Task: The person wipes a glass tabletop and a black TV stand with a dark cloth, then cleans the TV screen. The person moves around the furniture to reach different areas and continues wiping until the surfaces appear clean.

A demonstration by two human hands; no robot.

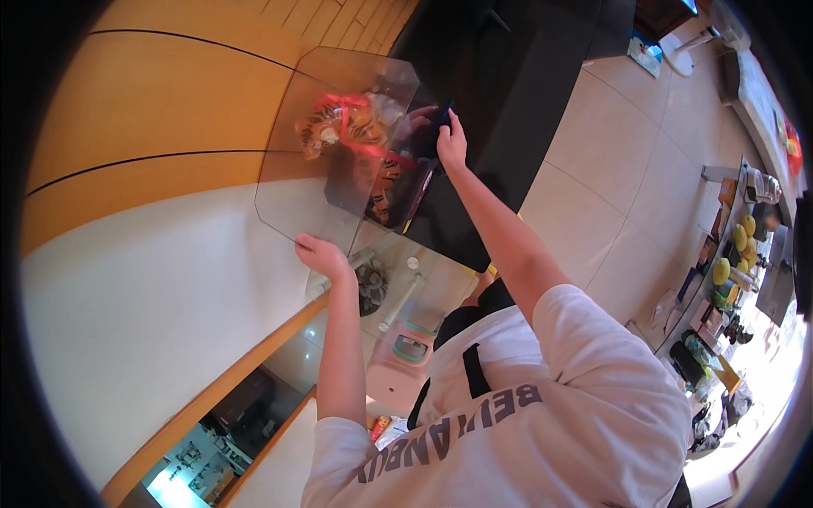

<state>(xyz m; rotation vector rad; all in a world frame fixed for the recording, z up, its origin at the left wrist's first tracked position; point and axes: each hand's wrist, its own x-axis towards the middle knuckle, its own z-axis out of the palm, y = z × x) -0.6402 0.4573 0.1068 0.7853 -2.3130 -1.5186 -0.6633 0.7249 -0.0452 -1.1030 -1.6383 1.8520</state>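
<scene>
A large clear panel [286, 159] with cut corners stands tilted in front of me. My left hand [325, 257] grips its lower edge, with the fingertips at the rim. Close to the panel's right side, my right hand [452, 145] holds a small dark item [446, 114], perhaps a cloth; its exact kind is unclear. A faint reflection of a hand shows in the panel. Seen through the sheet is a tiger-striped toy [346, 127] with red ribbon, and a dark box [416, 197] lies partly behind it.
A long black glossy cabinet top [508, 127] runs along the right of the panel. Below it are a glass shelf [438, 254], a patterned dark round object [371, 286] and a pink bin [394, 368]. Far right, a cluttered table [698, 279] bears yellow fruit [740, 238].
</scene>
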